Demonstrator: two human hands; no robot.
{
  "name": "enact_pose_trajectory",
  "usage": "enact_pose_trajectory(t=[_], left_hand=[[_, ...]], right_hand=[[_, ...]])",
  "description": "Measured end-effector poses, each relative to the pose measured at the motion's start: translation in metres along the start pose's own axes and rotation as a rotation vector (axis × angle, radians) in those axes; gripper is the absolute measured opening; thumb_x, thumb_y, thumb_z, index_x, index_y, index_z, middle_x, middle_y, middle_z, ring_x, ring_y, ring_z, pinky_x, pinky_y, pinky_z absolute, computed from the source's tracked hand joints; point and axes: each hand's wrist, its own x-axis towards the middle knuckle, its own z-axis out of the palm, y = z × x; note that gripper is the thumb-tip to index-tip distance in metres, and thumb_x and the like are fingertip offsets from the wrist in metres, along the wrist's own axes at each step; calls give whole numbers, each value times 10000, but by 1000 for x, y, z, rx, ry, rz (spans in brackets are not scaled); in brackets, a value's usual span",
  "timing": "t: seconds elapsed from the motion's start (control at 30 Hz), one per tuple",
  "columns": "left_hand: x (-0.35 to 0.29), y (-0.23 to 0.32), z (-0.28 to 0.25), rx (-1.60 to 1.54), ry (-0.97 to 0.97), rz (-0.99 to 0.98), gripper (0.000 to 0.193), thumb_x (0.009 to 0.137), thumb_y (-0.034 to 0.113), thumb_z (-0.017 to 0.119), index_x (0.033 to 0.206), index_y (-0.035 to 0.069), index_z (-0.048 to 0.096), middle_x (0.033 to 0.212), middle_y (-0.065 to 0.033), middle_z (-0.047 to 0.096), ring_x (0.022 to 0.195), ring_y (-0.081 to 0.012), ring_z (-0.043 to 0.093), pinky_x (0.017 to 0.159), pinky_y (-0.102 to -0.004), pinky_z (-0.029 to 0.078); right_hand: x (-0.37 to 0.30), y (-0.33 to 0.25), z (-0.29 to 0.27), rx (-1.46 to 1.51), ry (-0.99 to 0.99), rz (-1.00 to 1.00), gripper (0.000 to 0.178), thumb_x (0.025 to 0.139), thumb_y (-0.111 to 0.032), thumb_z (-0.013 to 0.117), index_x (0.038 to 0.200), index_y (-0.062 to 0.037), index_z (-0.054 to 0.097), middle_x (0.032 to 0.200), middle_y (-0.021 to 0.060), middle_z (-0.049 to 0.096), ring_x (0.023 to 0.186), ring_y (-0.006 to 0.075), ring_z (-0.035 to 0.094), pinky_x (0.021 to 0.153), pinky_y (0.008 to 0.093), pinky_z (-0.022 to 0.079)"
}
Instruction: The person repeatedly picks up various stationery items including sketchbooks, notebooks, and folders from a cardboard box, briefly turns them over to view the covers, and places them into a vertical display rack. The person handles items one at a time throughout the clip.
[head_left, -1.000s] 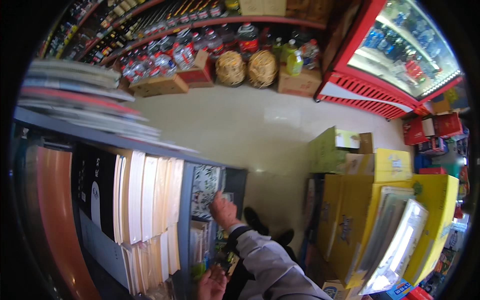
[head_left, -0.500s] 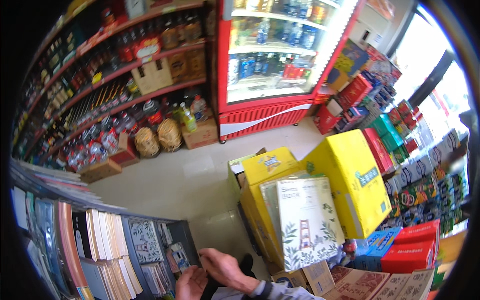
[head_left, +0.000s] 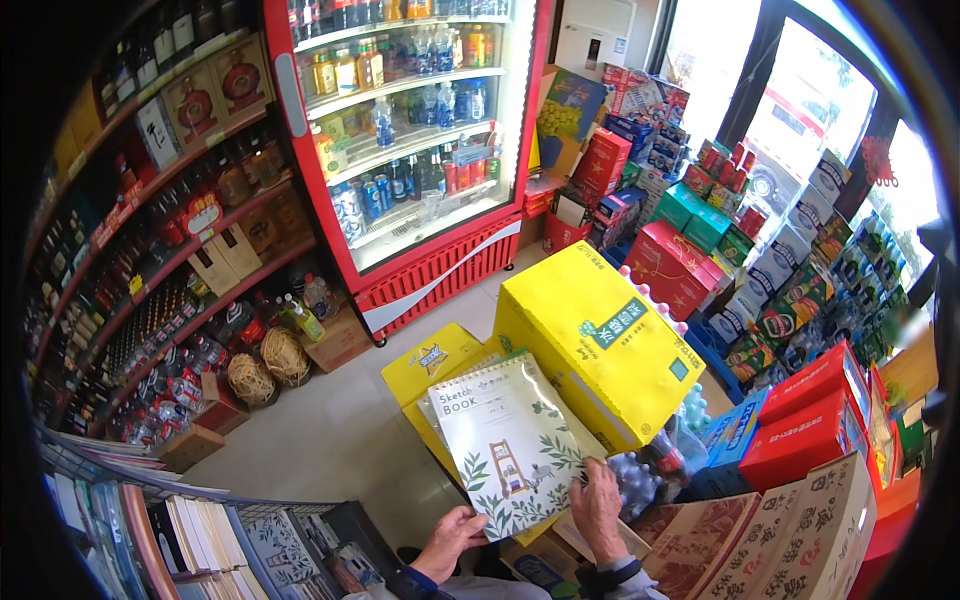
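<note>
Over an open yellow box in a shop with a pale floor and red fridge, the left hand pinches a sketchbook's lower corner; the right hand touches its edge, grip unclear.

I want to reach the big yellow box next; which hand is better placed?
Probably your right hand: it's at the right edge of the pad, nearer the yellow box. Your left hand, at the lower left corner, is farther.
</note>
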Motion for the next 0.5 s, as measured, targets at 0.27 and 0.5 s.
enact_pose_trajectory(t=[0.27,0.5], left_hand=[[-15,39,28,-2,36,54,295,992,203,679,1196,9,591,1045,-57,683,886,-138,697,758,-286,612],[-36,65,21,-35,-61,36,305,995,188,670,1242,29,590,1105,-44,679,951,-125,678,809,-292,592]], right_hand=[[-6,-6,-31,205,-100,237,442,921,-194,664,1296,23,578,1144,217,677,995,367,676,862,426,537],[31,-9,-56,1336,-538,614,393,986,-154,628,1314,58,579,1103,88,715,910,146,706,776,281,589]])
